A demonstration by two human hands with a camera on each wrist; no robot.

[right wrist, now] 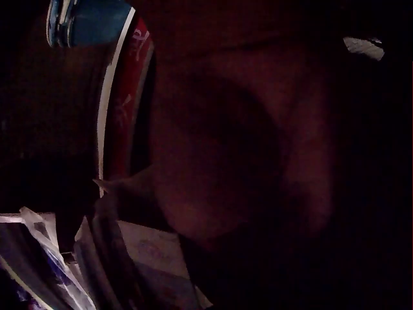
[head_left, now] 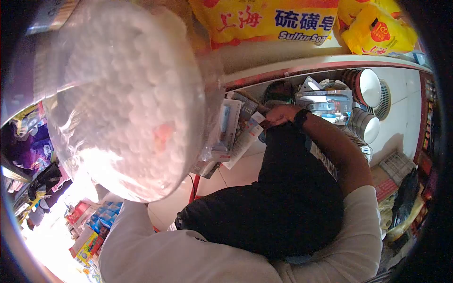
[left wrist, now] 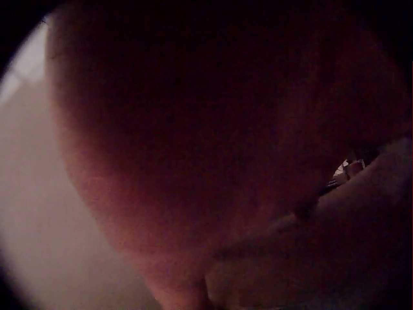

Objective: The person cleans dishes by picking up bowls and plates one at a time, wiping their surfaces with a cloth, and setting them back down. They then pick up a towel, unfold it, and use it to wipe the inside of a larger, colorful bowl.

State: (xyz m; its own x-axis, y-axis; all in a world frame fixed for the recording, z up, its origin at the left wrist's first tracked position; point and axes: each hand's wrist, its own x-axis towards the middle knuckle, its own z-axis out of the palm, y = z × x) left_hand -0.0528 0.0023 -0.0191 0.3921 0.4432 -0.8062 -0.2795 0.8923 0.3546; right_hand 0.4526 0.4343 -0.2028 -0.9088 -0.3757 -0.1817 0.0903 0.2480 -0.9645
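In the head view my right hand (head_left: 281, 114), with a black band at its wrist, reaches low among packaged goods. Its fingers are at the top end of a narrow white box (head_left: 245, 141), beside a boxed item with a blue picture (head_left: 230, 123). The right wrist view is dark: the hand (right wrist: 226, 155) fills its middle, and packages (right wrist: 155, 258) stand below left. My left hand is hidden in the head view behind a big clear plastic bag (head_left: 127, 89) of white lumpy contents. Only its dim, close skin (left wrist: 129, 187) shows in the left wrist view.
Yellow sulfur soap packs (head_left: 278, 21) lie on the shelf (head_left: 264, 63) above. Stacked bowls (head_left: 367, 89) and a blister-packed blue item (head_left: 325, 104) stand by the right arm. My bent leg in black trousers (head_left: 283, 188) is between the arms. Colourful boxes (head_left: 101, 219) are at lower left.
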